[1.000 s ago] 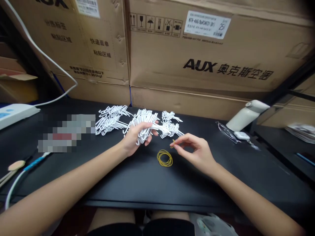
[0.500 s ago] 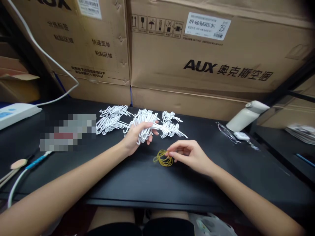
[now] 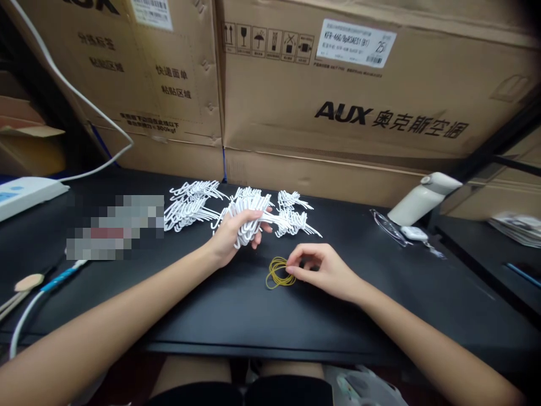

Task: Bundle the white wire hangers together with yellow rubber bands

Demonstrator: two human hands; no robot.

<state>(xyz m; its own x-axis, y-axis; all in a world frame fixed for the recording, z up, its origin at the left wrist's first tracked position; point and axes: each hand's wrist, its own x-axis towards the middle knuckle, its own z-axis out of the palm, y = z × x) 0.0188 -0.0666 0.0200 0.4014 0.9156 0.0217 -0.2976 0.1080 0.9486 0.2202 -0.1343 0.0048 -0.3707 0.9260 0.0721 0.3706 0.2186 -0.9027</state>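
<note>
My left hand (image 3: 230, 234) is closed round a thick bunch of white wire hooks (image 3: 250, 223), held a little above the table, their straight ends sticking out to the right. Thumb and fingertips of my right hand (image 3: 319, 268) pinch the edge of a loose clump of thin yellow rubber bands (image 3: 276, 276). Behind and left of my left hand lie more white hooks (image 3: 186, 211) in piles. Smaller piles of hooks (image 3: 293, 223) lie to its right, and another is partly hidden behind it.
Large cardboard boxes (image 3: 338, 135) stand along the back of the black table (image 3: 236, 327). A white bottle (image 3: 418, 200), glasses (image 3: 386, 228) and a small white case (image 3: 414, 233) lie at right. Left are a power strip (image 3: 29, 197), a white cable (image 3: 23, 318) and a blurred-out object (image 3: 116, 231).
My right hand's fingers have shifted slightly on the rubber bands, and the clump has changed shape a little. My left hand keeps its hold on the hooks.
</note>
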